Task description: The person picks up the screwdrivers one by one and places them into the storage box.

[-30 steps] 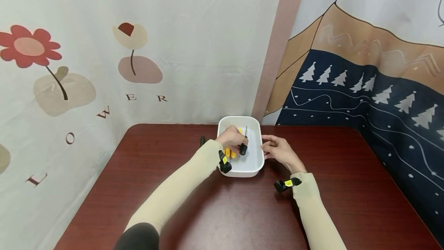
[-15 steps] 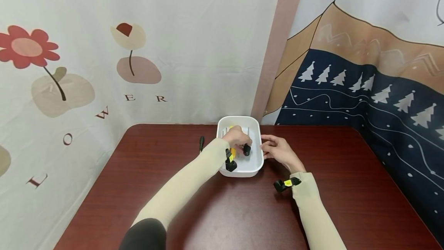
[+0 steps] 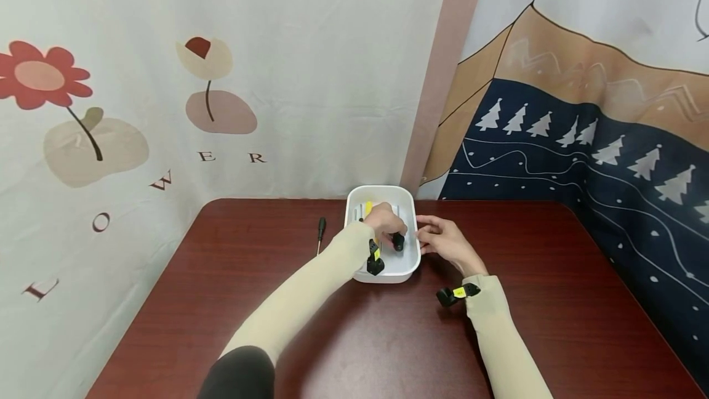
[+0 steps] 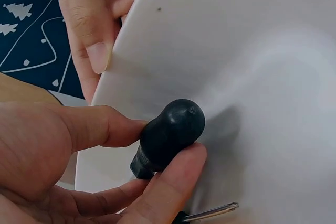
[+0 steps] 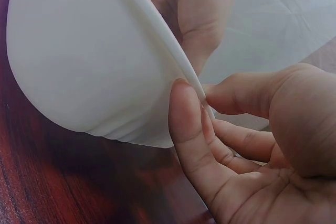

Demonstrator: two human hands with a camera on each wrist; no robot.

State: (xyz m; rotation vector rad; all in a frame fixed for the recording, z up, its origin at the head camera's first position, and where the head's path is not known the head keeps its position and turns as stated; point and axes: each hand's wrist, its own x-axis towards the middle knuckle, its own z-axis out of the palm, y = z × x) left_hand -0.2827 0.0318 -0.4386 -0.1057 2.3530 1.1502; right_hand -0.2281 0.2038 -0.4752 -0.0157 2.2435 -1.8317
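Note:
Inside a white plastic bin (image 3: pixel 382 191), my left hand (image 3: pixel 386 221) pinches the black handle of a screwdriver (image 4: pixel 173 127) between thumb and fingers. The rounded handle end faces the left wrist camera, and the hand hides part of the rest. My right hand (image 3: pixel 447 242) rests at the bin's right side, its fingertips against the outer wall and rim, as the right wrist view shows. Yellow-handled tools (image 3: pixel 368 207) lie in the bin, partly covered by the left hand. Another screwdriver tip (image 4: pixel 215 212) shows below the left fingers.
A dark-handled screwdriver (image 3: pixel 321 231) lies on the brown table (image 3: pixel 249 251), left of the bin. The bin stands near the table's back edge, close to the hanging printed curtain (image 3: pixel 332 109). The left forearm crosses over the table.
My left hand has moved right inside the bin with the screwdriver, toward its right wall. More of the screwdriver on the table now shows. My right hand stays at the rim.

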